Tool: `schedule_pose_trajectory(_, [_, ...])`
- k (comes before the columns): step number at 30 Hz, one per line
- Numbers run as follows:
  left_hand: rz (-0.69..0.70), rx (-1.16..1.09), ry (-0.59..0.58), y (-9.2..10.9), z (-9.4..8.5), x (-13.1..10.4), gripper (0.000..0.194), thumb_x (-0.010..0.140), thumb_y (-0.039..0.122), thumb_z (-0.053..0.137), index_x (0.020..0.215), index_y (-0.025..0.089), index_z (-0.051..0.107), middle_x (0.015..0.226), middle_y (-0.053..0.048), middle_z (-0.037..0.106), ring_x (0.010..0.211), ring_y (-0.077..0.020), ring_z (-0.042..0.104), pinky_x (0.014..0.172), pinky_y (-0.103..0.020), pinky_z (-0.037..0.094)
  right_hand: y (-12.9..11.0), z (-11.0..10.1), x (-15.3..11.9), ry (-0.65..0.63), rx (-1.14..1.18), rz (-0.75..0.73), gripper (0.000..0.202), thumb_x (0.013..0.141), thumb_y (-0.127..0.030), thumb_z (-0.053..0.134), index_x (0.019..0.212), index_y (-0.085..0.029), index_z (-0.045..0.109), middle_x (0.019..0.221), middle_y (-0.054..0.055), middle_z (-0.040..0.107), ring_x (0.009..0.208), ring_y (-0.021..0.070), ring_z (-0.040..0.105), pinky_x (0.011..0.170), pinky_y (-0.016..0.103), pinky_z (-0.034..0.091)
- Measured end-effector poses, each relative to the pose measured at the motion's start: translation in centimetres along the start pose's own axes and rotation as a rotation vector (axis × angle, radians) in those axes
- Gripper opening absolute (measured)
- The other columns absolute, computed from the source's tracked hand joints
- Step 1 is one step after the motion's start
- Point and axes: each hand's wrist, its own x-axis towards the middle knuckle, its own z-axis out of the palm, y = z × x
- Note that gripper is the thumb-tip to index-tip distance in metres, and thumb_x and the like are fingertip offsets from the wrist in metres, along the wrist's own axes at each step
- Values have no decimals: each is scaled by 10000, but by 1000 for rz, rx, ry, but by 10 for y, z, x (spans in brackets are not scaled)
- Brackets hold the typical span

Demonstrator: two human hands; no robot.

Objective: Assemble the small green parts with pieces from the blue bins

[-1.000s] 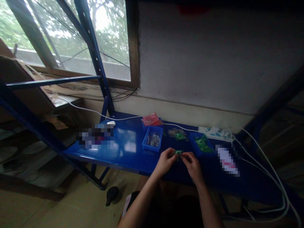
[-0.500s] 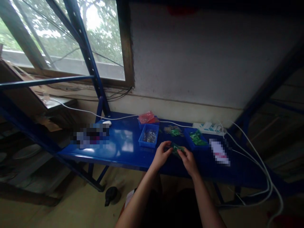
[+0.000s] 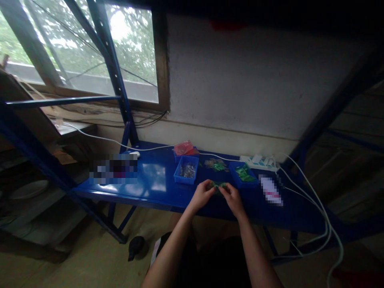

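Note:
Both my hands pinch a small green plastic bag above the front of the blue table. My left hand grips its left side, and my right hand has its right side between thumb and fingers. The fingers cover much of the bag, so its contents cannot be made out. Behind my left hand stands a blue bin with small shiny metal-looking pieces. Behind my right hand, another blue bin contains green plastic bags. Between the bins lies a loose pile of green and clear packets.
Red plastic bags rest on a further bin at the back. A white power strip with cables lies along the wall at right. Blurred items are at the table's left end. A blue post rises beside the window.
My right hand has come closer to the left one, and both now pinch the green bag's edges. The view has shifted slightly.

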Motion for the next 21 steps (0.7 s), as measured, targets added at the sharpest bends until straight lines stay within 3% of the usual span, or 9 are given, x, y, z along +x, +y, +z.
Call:
schedule_pose_trajectory(11, [6, 176, 30, 7, 0, -1, 50, 712, 207, 499, 696, 159, 494, 617, 47, 445, 600, -101, 395, 554, -214, 306, -1, 0, -2, -73, -8, -40, 278, 768, -466, 592, 690, -202, 549, 644, -3, 562, 625, 164, 519, 572, 257, 399])
schedule_pose_trajectory(21, [17, 116, 31, 2, 0, 0, 73, 716, 231, 507, 701, 164, 480, 622, 49, 433, 594, -99, 387, 554, -214, 300, -3, -1, -2, -65, 49, -48, 229, 777, -421, 572, 758, -193, 584, 722, 18, 603, 686, 176, 545, 619, 262, 424])
